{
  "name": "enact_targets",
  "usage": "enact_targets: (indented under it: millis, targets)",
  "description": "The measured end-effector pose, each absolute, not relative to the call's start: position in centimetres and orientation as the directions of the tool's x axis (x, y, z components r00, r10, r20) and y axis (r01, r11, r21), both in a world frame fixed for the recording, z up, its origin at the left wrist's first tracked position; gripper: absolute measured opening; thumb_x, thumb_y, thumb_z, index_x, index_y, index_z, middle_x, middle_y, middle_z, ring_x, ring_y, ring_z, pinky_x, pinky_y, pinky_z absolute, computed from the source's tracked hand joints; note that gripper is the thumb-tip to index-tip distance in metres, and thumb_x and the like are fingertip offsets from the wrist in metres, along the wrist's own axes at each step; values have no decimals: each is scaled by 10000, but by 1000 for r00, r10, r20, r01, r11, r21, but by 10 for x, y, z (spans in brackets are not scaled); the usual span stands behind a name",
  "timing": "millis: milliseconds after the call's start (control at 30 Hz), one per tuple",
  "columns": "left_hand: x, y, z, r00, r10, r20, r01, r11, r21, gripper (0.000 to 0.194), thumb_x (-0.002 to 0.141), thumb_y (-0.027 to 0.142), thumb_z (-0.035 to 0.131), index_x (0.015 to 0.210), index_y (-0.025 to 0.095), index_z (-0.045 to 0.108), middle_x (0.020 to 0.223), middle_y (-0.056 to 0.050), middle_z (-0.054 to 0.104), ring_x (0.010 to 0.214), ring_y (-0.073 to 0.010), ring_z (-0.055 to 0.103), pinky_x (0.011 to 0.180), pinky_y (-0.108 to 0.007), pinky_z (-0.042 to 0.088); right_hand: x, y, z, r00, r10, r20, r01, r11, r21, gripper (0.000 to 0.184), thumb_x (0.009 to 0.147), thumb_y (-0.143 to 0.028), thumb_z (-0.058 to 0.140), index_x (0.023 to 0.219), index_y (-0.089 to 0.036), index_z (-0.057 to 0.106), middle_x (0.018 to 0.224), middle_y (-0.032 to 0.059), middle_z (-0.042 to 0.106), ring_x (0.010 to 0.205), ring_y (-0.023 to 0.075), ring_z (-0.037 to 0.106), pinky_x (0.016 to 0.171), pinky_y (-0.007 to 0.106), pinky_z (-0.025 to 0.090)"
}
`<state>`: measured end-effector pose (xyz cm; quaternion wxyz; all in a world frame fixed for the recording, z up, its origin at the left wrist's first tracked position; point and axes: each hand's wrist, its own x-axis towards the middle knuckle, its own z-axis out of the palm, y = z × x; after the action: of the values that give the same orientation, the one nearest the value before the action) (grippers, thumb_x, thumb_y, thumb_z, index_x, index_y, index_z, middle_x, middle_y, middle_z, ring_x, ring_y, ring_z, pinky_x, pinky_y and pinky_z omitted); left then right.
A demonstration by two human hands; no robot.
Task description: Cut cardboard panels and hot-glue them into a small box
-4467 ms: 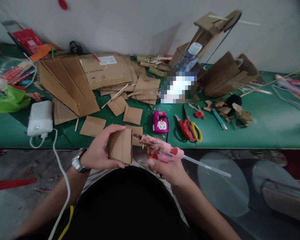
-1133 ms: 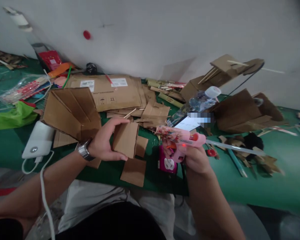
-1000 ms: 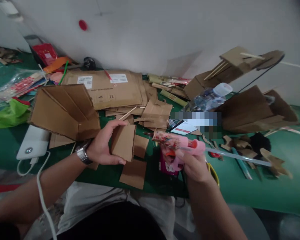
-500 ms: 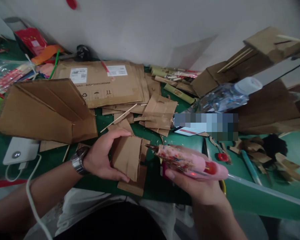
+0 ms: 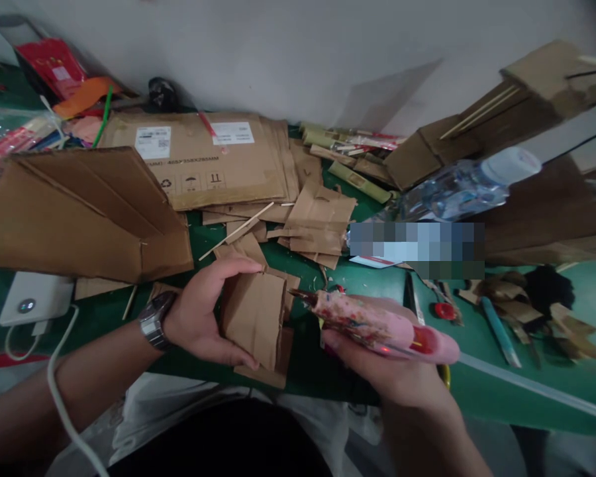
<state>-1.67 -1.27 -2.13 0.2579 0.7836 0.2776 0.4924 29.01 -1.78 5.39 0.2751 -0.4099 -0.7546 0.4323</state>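
My left hand (image 5: 203, 318), with a watch on its wrist, grips a small cardboard piece (image 5: 254, 318) between thumb and fingers at its near and far edges. Other cardboard scraps (image 5: 273, 371) lie on the table under and beside that piece. In my right hand (image 5: 387, 374) is a pink hot glue gun (image 5: 367, 322), smeared with residue and lit by a small red light. Its dark nozzle points left, close to the cardboard's right edge but apart from it. A clear glue stick (image 5: 531, 383) sticks out of the gun's back end.
A folded cardboard panel (image 5: 89, 218) stands at left, behind a white power bank (image 5: 36, 301) with a cable. Flattened boxes (image 5: 189, 159) lie at the back. At right are a plastic bottle (image 5: 467, 189), a cardboard structure (image 5: 531, 205), a teal pen-like tool (image 5: 499, 331) and scraps.
The view has shifted slightly. My left hand still holds the cardboard piece, which has turned a little so more of its top shows. The glue gun stays at almost the same place beside it.
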Motion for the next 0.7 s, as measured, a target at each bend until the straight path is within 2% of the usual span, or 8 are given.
enact_targets:
  millis: [167, 300, 367, 467, 700]
  targets:
    - [-17, -10, -24, 360, 665, 655, 168, -736, 656, 1277, 570, 735, 1005, 1615, 208, 495, 1363, -171, 701, 1147, -330, 722, 981, -458, 604, 287, -16, 58, -536, 831, 150, 343, 377, -861, 237, 967, -222, 764, 763, -236, 645, 639, -24, 627, 539, 143, 557, 497, 300, 408]
    - [-18, -10, -24, 363, 670, 647, 176, -731, 659, 1263, 580, 750, 993, 1610, 216, 493, 1364, -166, 696, 1149, -324, 719, 989, -452, 601, 285, -14, 62, -583, 770, 260, 229, 463, -857, 97, 940, -200, 778, 888, -240, 706, 766, 4, 702, 682, 181, 672, 609, 312, 513]
    - [-18, -9, -24, 360, 679, 640, 171, -722, 670, 1261, 564, 747, 1000, 1600, 235, 499, 1354, -158, 700, 1136, -326, 723, 986, -461, 602, 286, -15, 62, -575, 772, 270, 183, 443, -878, 69, 935, -206, 779, 982, -240, 742, 834, 22, 731, 753, 201, 705, 666, 327, 554]
    - [-19, -8, -24, 354, 697, 623, 161, -702, 694, 1248, 554, 727, 1013, 1593, 264, 499, 1342, -147, 702, 1134, -335, 727, 988, -478, 603, 289, -16, 57, -516, 822, 241, 138, 357, -924, 200, 936, -262, 798, 1134, -256, 772, 925, 43, 753, 818, 228, 719, 712, 357, 583]
    - [-21, -6, -29, 326, 712, 622, 164, -690, 705, 1205, 591, 745, 986, 1586, 270, 501, 1384, -158, 665, 1193, -370, 698, 1009, -532, 594, 292, -18, 49, -427, 883, 196, 138, 278, -951, 225, 924, -426, 843, 1096, -281, 835, 946, 62, 795, 784, 257, 721, 670, 380, 580]
